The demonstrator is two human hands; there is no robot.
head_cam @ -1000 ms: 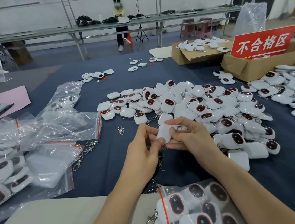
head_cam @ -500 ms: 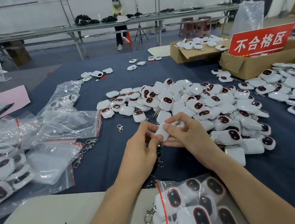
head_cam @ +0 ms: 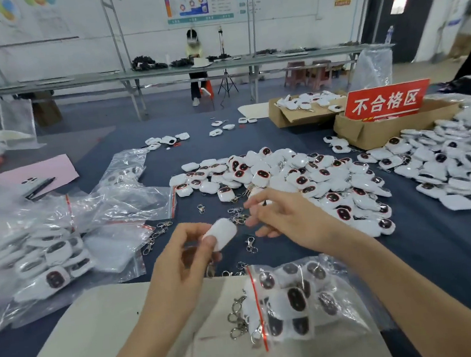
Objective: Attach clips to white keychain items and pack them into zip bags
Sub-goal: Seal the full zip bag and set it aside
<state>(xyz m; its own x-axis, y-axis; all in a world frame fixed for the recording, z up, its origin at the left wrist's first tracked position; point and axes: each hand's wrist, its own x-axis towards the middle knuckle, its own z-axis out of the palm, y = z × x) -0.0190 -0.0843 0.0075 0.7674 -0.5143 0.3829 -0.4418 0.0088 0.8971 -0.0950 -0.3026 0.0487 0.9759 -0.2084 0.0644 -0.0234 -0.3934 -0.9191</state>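
My left hand (head_cam: 188, 255) pinches one white keychain item (head_cam: 221, 233) between thumb and fingers, above the dark blue table. To its right my right hand (head_cam: 281, 217) hovers with fingers spread and relaxed, just over a small heap of metal clips (head_cam: 237, 217); it holds nothing I can make out. A large pile of white keychain items (head_cam: 296, 183) with dark red-rimmed faces lies beyond both hands. Near the front edge a zip bag (head_cam: 292, 301) with a red seal holds several finished items, their clips sticking out on its left.
More filled and empty zip bags (head_cam: 59, 239) lie at the left. Cardboard boxes (head_cam: 381, 129) and a red sign (head_cam: 387, 101) stand at the back right, with another heap of items (head_cam: 461, 164) at the far right. A beige mat (head_cam: 100, 340) covers the near edge. A person sits far behind.
Both hands held the white item together before. Now my right hand has let go and moved right over the clips, while my left hand keeps the item. The camera has tilted upward.
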